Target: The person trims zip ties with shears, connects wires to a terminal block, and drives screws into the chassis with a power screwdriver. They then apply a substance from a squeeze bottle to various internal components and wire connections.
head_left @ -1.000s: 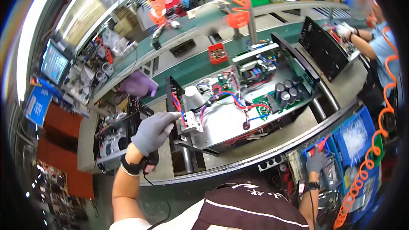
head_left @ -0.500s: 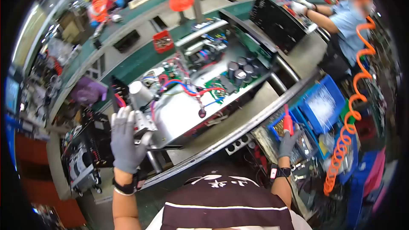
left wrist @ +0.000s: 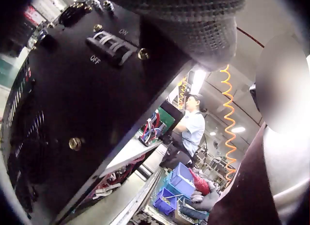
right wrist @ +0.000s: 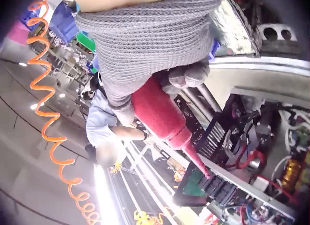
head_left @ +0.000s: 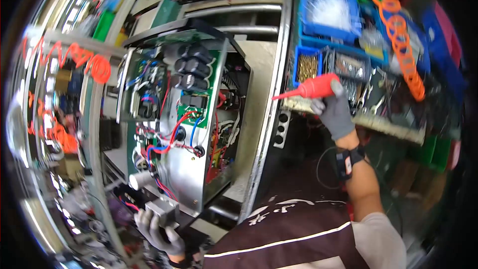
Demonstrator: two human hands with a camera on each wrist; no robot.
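Observation:
My right hand (head_left: pixel 338 114), in a grey knit glove, grips a red squeeze bottle (head_left: pixel 318 87) with a long tapered nozzle. The nozzle points left across the bench edge, and in the right wrist view the bottle (right wrist: pixel 162 113) overlaps the open metal chassis. My gloved left hand (head_left: pixel 157 231) has its fingers extended and thumb apart, right beside a pale block-shaped switch (head_left: pixel 162 209) at the near end of the chassis (head_left: pixel 191 189). In the left wrist view, glove fingers (left wrist: pixel 208 38) lie over the edge of the black end panel (left wrist: pixel 63 99), which carries an ON/OFF switch (left wrist: pixel 111 46).
Red and blue wires (head_left: pixel 174 139) and black capacitors (head_left: pixel 191 67) fill the chassis. Right of the bench rail (head_left: pixel 271 99) stand blue bins (head_left: pixel 361 27), one with small brass parts (head_left: pixel 307 67). An orange coiled hose (head_left: pixel 398 35) hangs there. Another person (right wrist: pixel 104 118) works beyond.
The head view has swung to the right. My right hand has lifted the red bottle away from the bins, its nozzle now toward the chassis. The left hand stays by the switch end.

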